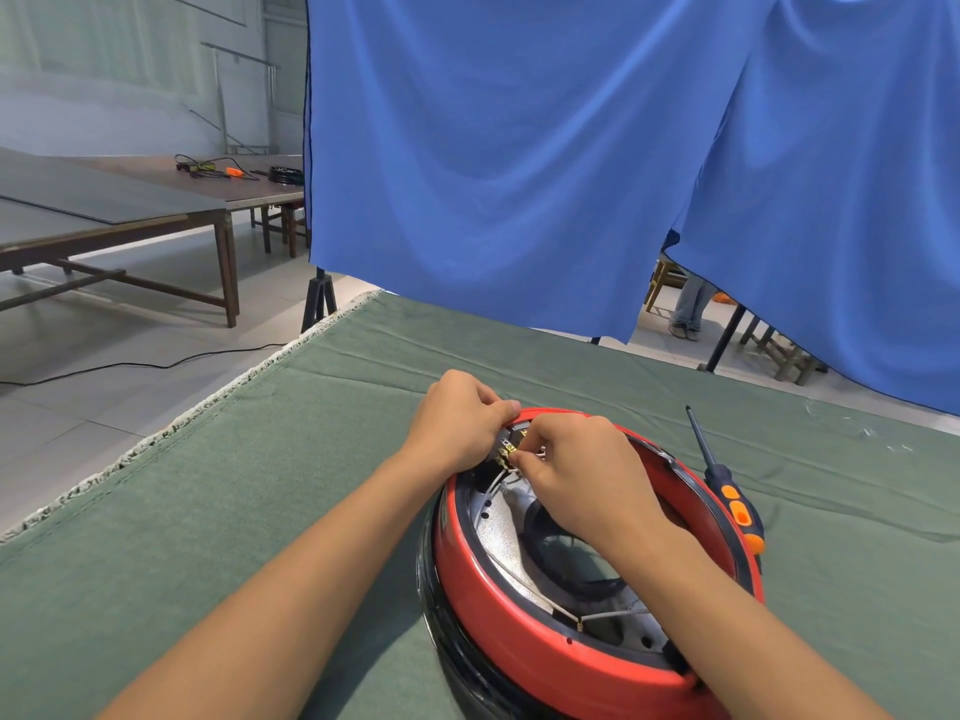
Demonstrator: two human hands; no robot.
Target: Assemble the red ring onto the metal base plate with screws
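Observation:
The red ring (pixel 524 649) sits on a black round housing on the green cloth, with the speckled metal base plate (pixel 506 537) showing inside it. At the ring's far rim is a small brass-coloured terminal part (pixel 506 452). My left hand (pixel 460 426) curls over the rim there and holds that part from the left. My right hand (pixel 576 467) reaches across the ring and pinches the same part with its fingertips. No screw can be made out.
A screwdriver with an orange and black handle (pixel 735 504) lies on the green cloth (pixel 260 511) just right of the ring. A blue curtain (pixel 519 174) hangs behind the table. Wooden tables (pixel 130 220) stand at the left, and a person's legs (pixel 685 309) show at the right.

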